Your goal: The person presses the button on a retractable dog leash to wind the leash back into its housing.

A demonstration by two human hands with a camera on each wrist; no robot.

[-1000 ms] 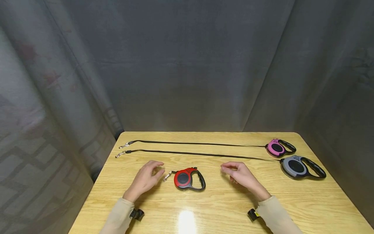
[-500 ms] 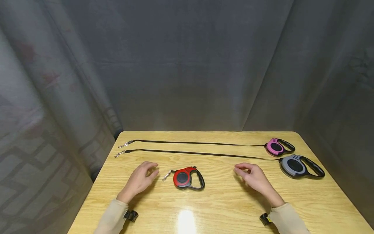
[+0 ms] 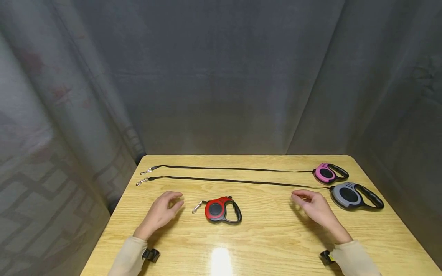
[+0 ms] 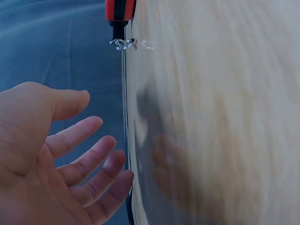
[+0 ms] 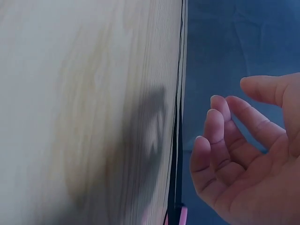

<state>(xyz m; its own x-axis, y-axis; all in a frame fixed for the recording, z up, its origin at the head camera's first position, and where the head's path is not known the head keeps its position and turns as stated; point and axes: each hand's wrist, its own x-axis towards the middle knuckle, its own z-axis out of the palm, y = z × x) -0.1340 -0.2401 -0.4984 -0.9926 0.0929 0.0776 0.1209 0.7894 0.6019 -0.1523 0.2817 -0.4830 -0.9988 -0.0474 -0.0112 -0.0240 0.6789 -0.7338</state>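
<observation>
We've spread our left hand (image 3: 159, 211) and right hand (image 3: 317, 209) wider; red leash (image 3: 215, 210) lies untouched between them, grey leash (image 3: 348, 195) right of the right. Both empty, thumbs apart from fingers.

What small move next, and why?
Probably bring the empty left hand to the silver metal clip of the red plastic leash: it's near, and that leash looks wound in, while the pink plastic leash and gray plastic leash lie drawn out.

A grey curtain (image 3: 214, 76) hangs at twelve o'clock; toward eight, the cloth (image 3: 65, 161) bears a faint brick print (image 3: 20, 218). A wooden table (image 3: 269, 241) shows bright glare (image 3: 221, 261) at six.
</observation>
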